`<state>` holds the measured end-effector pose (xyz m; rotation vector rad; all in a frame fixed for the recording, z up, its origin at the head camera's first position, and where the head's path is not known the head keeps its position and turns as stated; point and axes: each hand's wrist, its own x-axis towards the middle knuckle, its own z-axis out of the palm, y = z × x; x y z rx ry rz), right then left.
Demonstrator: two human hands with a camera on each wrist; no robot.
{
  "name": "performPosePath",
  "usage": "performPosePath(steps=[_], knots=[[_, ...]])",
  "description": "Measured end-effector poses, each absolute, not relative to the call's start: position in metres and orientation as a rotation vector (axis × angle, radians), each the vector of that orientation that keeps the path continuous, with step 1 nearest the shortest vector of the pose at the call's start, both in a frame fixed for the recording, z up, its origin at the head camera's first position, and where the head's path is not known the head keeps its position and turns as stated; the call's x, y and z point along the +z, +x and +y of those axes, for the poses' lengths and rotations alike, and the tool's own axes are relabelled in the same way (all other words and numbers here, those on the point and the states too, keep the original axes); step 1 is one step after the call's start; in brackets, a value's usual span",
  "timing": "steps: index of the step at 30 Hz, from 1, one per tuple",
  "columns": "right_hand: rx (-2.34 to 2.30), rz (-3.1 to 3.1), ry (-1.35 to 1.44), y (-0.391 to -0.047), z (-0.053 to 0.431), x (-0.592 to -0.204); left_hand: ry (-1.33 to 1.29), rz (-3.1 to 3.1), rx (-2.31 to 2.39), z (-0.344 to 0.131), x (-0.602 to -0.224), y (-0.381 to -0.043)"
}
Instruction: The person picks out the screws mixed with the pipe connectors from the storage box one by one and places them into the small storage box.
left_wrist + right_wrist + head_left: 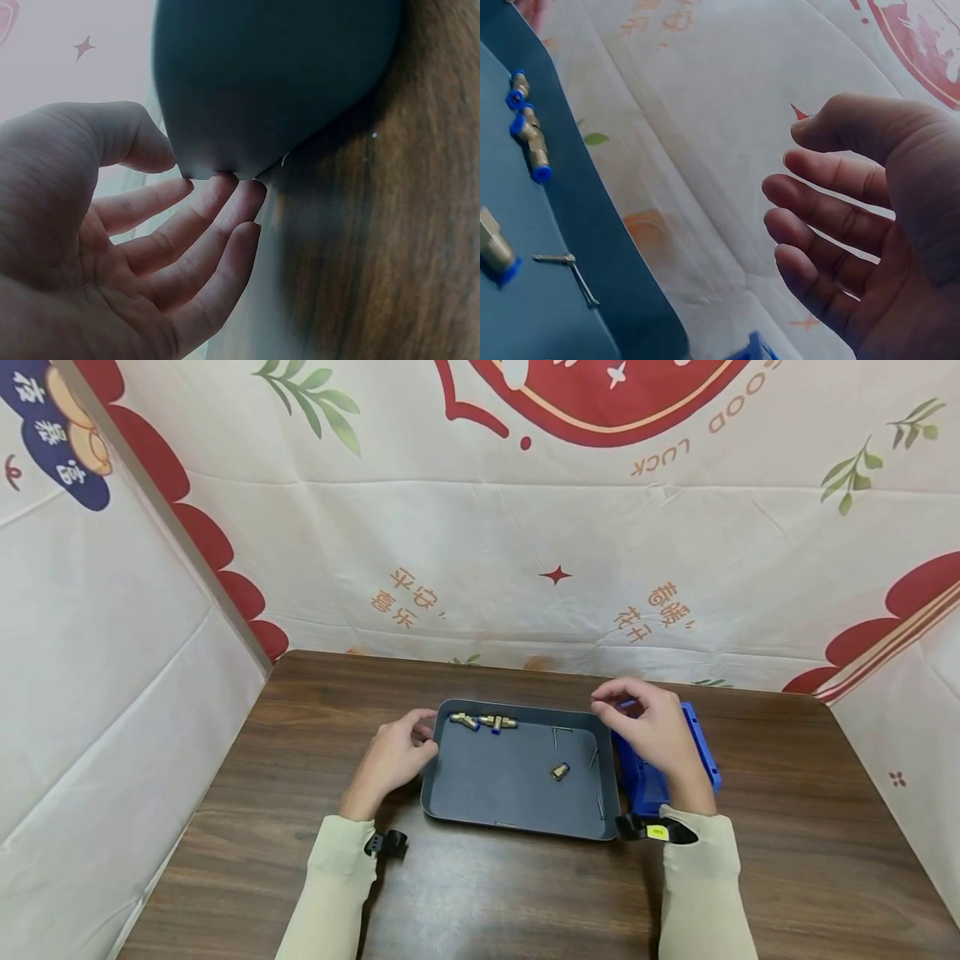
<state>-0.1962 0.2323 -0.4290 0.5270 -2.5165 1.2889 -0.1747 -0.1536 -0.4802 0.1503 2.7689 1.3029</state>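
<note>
Left hand (393, 758) at the left end of the grey tray (502, 789), thumb and fingers apart and softly bent; in the left wrist view the fingertips come right up to the tray's end wall, seemingly touching it with no real grip, perhaps just to steady it. Over to the right hand (648, 731), up above the blue box (643, 787); the right wrist view gives it away, thumb well apart from the loosely curved fingers and nothing between them!

The tray lies flat on the table (480, 902), squarely between the two arms, probably so either hand can get at it easily; its raised rim looks ideal for stopping small pieces from rolling off. Inside, along the far wall, a forked brass connector (464, 721) on the left, and just beside it a T-shaped connector (498, 723), both with blue ends; whether those two actually touch, I cannot tell. A short connector (560, 772) sits on its own, right of the middle; thin screws (601, 807) lie scattered down the right side, apart from the far-wall pair, which hints at sorting by kind, though that is only a reading. The blue box stands just beside the tray's right end, partly hidden under the right hand and wrist; so close in, it seems placed for a short reach, but its contents cannot be made out.
</note>
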Motion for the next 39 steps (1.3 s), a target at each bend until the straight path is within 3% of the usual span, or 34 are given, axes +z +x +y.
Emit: performPosePath(steps=[27,39], knots=[[1.265,-2.768,0.603,-0.205,0.199,-0.441,0.157,2.814,1.193,-0.151,-0.484,-0.174],[1.034,-3.008,0.700,-0.203,0.190,-0.450,0.152,2.808,1.190,-0.151,-0.484,-0.174]])
